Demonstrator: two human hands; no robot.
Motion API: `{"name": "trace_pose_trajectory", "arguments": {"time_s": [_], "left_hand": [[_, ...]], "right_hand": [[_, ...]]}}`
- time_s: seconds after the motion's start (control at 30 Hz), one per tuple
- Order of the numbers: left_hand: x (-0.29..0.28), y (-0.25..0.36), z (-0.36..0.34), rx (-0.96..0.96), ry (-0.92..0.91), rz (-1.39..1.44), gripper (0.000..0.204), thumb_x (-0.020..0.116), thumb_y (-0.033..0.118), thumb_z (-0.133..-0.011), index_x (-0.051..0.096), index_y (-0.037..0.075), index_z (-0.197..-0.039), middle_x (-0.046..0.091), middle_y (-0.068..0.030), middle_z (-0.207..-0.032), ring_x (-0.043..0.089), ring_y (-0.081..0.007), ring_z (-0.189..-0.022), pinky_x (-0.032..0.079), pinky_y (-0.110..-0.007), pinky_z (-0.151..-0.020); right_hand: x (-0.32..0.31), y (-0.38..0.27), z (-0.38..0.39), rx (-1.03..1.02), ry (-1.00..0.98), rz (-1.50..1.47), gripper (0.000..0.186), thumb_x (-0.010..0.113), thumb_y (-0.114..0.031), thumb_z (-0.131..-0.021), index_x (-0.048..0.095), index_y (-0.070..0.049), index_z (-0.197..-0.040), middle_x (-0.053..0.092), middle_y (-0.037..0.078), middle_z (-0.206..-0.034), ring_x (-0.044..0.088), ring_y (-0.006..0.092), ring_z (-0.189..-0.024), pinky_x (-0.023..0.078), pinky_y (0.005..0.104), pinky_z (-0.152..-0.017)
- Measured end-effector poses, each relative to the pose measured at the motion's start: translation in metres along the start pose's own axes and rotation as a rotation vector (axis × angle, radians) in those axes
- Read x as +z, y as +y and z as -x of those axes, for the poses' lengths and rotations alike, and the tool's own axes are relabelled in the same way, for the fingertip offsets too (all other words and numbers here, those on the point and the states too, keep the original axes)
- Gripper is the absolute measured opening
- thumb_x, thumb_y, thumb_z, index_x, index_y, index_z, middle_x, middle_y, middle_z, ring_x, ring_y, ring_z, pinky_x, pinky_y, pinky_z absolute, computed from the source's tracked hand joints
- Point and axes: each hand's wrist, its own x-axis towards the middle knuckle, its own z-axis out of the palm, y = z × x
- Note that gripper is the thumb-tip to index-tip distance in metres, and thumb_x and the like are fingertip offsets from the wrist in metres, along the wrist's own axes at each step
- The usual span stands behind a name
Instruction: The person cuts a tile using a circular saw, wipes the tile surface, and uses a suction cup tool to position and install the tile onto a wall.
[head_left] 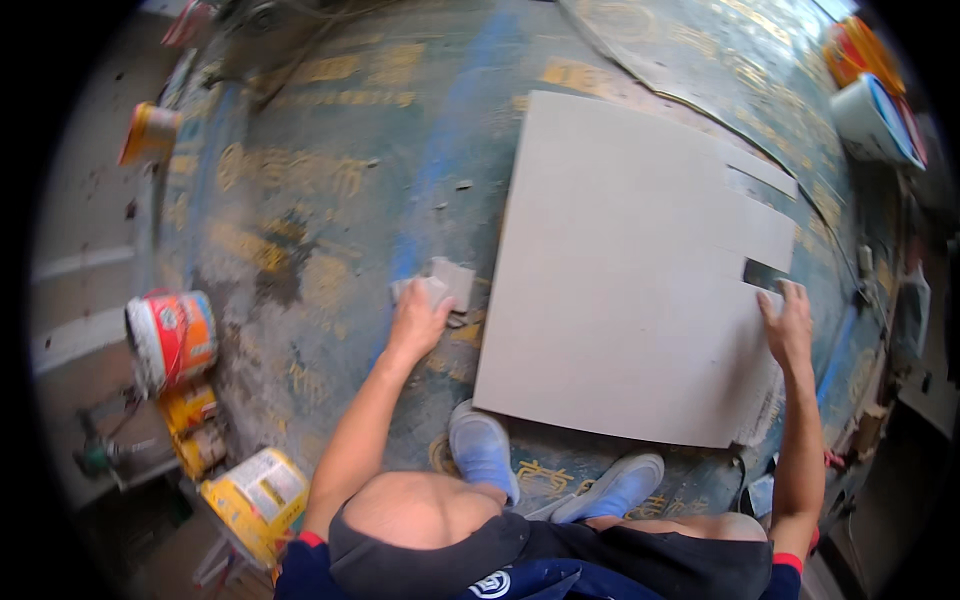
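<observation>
A large pale grey tile (630, 270) lies flat on the covered floor in front of my feet. Its right edge has two cuts, a narrow slot near the far corner and a wider dark notch closer to me. My right hand (790, 330) is closed at that edge just below the wider notch, thumb and fingers pinching the tile. Left of the tile, my left hand (418, 322) is closed on a small broken tile piece (430, 290). Another pale fragment (458, 283) is beside it, low over the floor, with small dark chips next to it.
A dark cable (690, 103) runs past the tile's far side. Buckets stand at the left, including a red-and-white one (175, 340) and a yellow one (262, 500). A white bucket (875, 120) is at the far right. My shoes (485, 450) are close to the tile's near edge.
</observation>
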Motion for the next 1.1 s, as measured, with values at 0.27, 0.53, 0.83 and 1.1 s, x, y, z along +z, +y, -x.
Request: {"name": "trace_pose_trajectory", "arguments": {"time_s": [0.27, 0.53, 0.83, 1.1], "left_hand": [[-0.031, 0.014, 0.023, -0.460, -0.298, 1.572, 0.028, 0.054, 0.029, -0.090, 0.052, 0.006, -0.105, 0.051, -0.0048, -0.076, 0.053, -0.0174, -0.070, 0.046, -0.035, -0.068], [0.007, 0.026, 0.006, -0.579, -0.156, 1.530, 0.017, 0.063, 0.021, -0.091, 0.053, 0.009, -0.095, 0.049, -0.0003, -0.064, 0.048, -0.0124, -0.054, 0.045, -0.030, -0.053], [-0.023, 0.037, 0.024, -0.486, -0.129, 1.395, 0.018, 0.063, 0.024, -0.092, 0.053, 0.008, -0.093, 0.051, -0.0012, -0.067, 0.051, -0.0132, -0.057, 0.045, -0.030, -0.055], [0.000, 0.031, 0.016, -0.520, -0.066, 1.414, 0.017, 0.062, 0.023, -0.093, 0.052, 0.010, -0.092, 0.051, -0.0017, -0.067, 0.052, -0.0145, -0.057, 0.048, -0.031, -0.057]], "right_hand": [[0.012, -0.016, 0.031, -0.162, 0.141, -0.146, 0.045, 0.065, -0.029, -0.089, 0.055, 0.005, -0.118, 0.055, 0.023, -0.119, 0.052, 0.0392, -0.112, 0.041, 0.0435, -0.100], [0.117, -0.149, 0.143, -1.341, -0.468, -0.357, 0.077, 0.041, -0.055, -0.094, 0.026, -0.005, -0.150, 0.024, 0.012, -0.157, 0.021, 0.0248, -0.146, 0.014, 0.0470, -0.119], [0.007, 0.055, -0.167, 0.007, 0.604, 0.311, 0.084, 0.025, -0.060, -0.098, 0.029, 0.011, -0.143, 0.019, 0.031, -0.153, 0.021, 0.0399, -0.143, 0.015, 0.0495, -0.117], [0.154, -0.248, 0.059, -1.292, -0.243, -0.557, 0.071, 0.044, -0.051, -0.095, 0.034, -0.003, -0.146, 0.032, 0.016, -0.153, 0.028, 0.0309, -0.142, 0.017, 0.0537, -0.116]]}}
